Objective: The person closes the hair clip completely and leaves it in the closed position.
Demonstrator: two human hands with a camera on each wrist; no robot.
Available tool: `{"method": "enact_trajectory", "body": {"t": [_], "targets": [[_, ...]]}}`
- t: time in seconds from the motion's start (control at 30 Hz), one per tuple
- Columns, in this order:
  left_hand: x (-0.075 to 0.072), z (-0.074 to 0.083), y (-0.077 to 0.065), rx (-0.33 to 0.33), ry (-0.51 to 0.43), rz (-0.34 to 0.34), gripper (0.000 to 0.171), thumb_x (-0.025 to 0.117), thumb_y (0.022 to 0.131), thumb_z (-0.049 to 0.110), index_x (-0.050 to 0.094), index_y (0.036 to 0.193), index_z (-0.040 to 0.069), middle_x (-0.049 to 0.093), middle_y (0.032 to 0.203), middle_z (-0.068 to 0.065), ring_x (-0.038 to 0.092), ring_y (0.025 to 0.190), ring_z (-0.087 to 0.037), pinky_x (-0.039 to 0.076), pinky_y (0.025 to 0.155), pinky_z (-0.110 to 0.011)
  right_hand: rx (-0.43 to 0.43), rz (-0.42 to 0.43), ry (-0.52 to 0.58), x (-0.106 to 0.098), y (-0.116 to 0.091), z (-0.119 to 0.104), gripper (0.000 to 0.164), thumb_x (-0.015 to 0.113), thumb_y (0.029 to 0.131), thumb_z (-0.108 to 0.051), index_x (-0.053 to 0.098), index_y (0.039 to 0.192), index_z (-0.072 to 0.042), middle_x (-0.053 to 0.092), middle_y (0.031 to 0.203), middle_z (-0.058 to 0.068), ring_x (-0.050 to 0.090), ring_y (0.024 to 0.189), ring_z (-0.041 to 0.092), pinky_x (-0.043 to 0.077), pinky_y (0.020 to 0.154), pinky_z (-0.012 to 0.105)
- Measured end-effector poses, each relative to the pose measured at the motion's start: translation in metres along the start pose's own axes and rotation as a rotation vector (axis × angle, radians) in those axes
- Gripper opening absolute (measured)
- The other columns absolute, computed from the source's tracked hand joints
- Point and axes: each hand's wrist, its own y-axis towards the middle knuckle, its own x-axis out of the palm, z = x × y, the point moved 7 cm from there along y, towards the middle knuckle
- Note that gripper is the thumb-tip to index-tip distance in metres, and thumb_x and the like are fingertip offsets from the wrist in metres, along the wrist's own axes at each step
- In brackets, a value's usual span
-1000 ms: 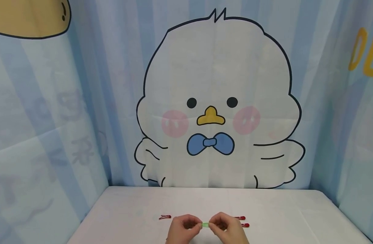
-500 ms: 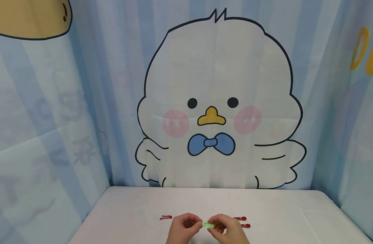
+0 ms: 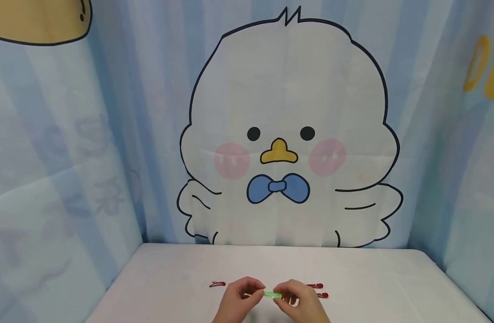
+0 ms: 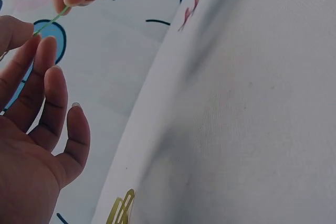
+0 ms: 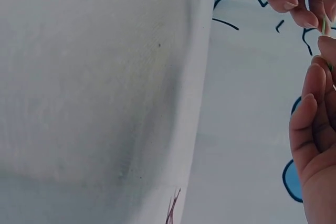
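Green clip [image 3: 273, 294] was up off the table [image 3: 384, 282], one end pinched thumb-to-finger by the left hand [image 3: 236, 300], the other by the right hand [image 3: 305, 301], spare fingers loosely bent. Red clips [image 3: 323, 295] lay on the table. Judged risk: an uneven pull or slack pinch might spring it loose, dropping it onto the table.

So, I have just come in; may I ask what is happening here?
Above a white table, a person's left hand and right hand pinch the ends of a small green strip, perhaps a hair clip. A single red clip lies left of the hands, and two more red clips lie beside the right hand, partly hidden by it.
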Motion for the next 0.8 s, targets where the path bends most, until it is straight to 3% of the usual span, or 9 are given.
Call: {"method": "enact_trajectory", "body": {"t": [0.13,0.3,0.4,0.6,0.8], "targets": [[-0.009,-0.001,0.000,-0.004,0.028,0.009,0.010,0.074,0.091,0.012,0.073,0.098,0.006,0.069,0.091,-0.002,0.061,0.084,-0.019,0.050,0.075,-0.035,-0.061,0.030,-0.012,0.001,0.000,-0.002,0.014,0.081,0.083,-0.004,0.073,0.093,-0.011,0.066,0.081,-0.007,0.054,0.068,0.001,0.049,0.056,0.024],[-0.021,-0.003,0.003,-0.017,0.067,0.011,0.012,0.073,0.092,0.015,0.073,0.101,0.007,0.069,0.092,0.000,0.060,0.085,-0.018,0.050,0.076,-0.036,-0.046,0.045,-0.017,-0.004,-0.001,-0.001,0.016,0.081,0.082,-0.003,0.073,0.093,-0.011,0.066,0.083,-0.008,0.055,0.069,0.002,0.049,0.057,0.024],[-0.031,-0.001,0.006,0.004,0.093,0.021,0.013,0.072,0.092,0.015,0.072,0.102,0.005,0.069,0.094,-0.001,0.060,0.084,-0.019,0.050,0.076,-0.036,-0.020,0.042,-0.023,-0.008,0.001,0.002,0.016,0.081,0.083,-0.005,0.073,0.094,-0.012,0.066,0.085,-0.009,0.055,0.071,0.003,0.049,0.059,0.024],[-0.055,-0.003,0.010,0.046,0.154,0.049,0.016,0.071,0.093,0.014,0.071,0.104,0.003,0.068,0.097,-0.002,0.059,0.085,-0.020,0.050,0.075,-0.036,-0.077,0.085,-0.038,-0.019,0.001,0.003,0.021,0.082,0.081,0.000,0.073,0.095,-0.012,0.068,0.085,-0.004,0.056,0.069,0.003,0.048,0.057,0.024],[-0.080,-0.009,0.008,0.058,0.218,0.110,0.017,0.070,0.093,0.012,0.070,0.106,0.001,0.068,0.096,-0.001,0.059,0.086,-0.019,0.051,0.076,-0.032,0.040,0.058,-0.043,-0.027,0.000,0.013,0.015,0.081,0.083,-0.003,0.073,0.094,-0.008,0.067,0.085,-0.005,0.054,0.069,0.003,0.047,0.057,0.024]]}}
